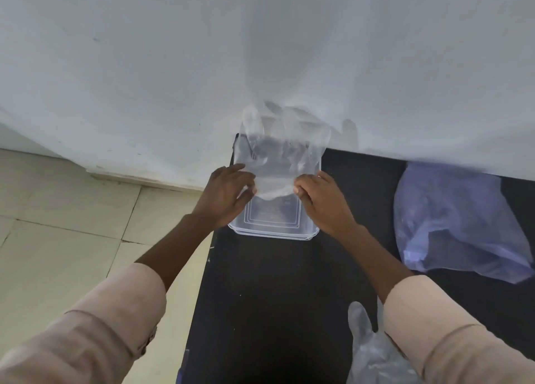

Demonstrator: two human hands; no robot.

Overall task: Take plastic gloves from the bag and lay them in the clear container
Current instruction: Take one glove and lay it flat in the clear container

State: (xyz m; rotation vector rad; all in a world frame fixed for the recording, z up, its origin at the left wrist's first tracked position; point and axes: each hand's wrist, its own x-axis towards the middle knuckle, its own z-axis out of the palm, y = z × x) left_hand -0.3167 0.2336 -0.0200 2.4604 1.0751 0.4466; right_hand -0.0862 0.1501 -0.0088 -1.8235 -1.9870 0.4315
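Note:
A clear plastic glove (278,152) hangs spread over the clear container (273,233), its fingers pointing away toward the wall. My left hand (228,192) pinches the glove's cuff at its left corner, and my right hand (321,201) pinches the right corner. The container stands on the black table (275,297) near its far left corner. The bluish plastic bag (460,224) lies to the right on the table, against the wall. Another clear glove (367,346) lies near the table's front, partly hidden under my right sleeve.
A white wall (260,51) rises directly behind the table. Pale floor tiles (72,210) lie to the left, below the table's left edge.

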